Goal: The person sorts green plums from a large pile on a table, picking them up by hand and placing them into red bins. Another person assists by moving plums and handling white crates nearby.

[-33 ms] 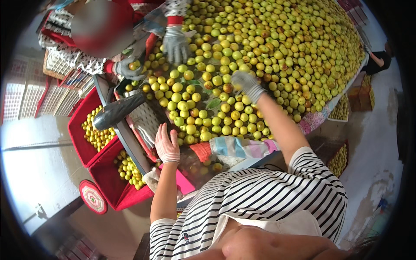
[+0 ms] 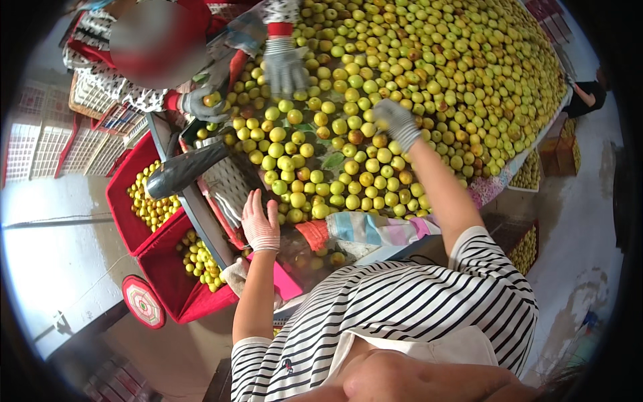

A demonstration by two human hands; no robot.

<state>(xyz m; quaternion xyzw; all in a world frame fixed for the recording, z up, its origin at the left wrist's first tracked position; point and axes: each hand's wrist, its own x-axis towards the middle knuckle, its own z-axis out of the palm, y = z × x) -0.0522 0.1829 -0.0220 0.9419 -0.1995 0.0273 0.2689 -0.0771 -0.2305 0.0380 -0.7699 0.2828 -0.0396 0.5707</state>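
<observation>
A wide bed of yellow-green round fruit (image 2: 462, 80) lies before me. My right hand (image 2: 395, 124), in a grey knit glove, is among the fruit with fingers curled; what they hold is hidden. My left hand (image 2: 261, 224), in a pale striped glove, is open, fingers spread beside a perforated sloping panel (image 2: 216, 187) at the bed's left end. A pink board (image 2: 284, 278) lies below it and striped cloth (image 2: 375, 226) along the near edge. Across from me, a co-worker's gloved hands (image 2: 284, 67) work at the fruit, one holding a single fruit (image 2: 213, 99).
Two red fabric bins (image 2: 153, 281) with fruit stand at left, under a dark cylindrical object (image 2: 181, 173), beside a round stool (image 2: 142, 301). Stacked crates (image 2: 100, 151) stand upper left, fruit crates (image 2: 524, 248) at right. Another person (image 2: 583, 97) is at the far right.
My right hand and the co-worker's upper hand have shifted slightly rightward in the picture, as has much of the surrounding scene. My left hand looks almost unchanged.
</observation>
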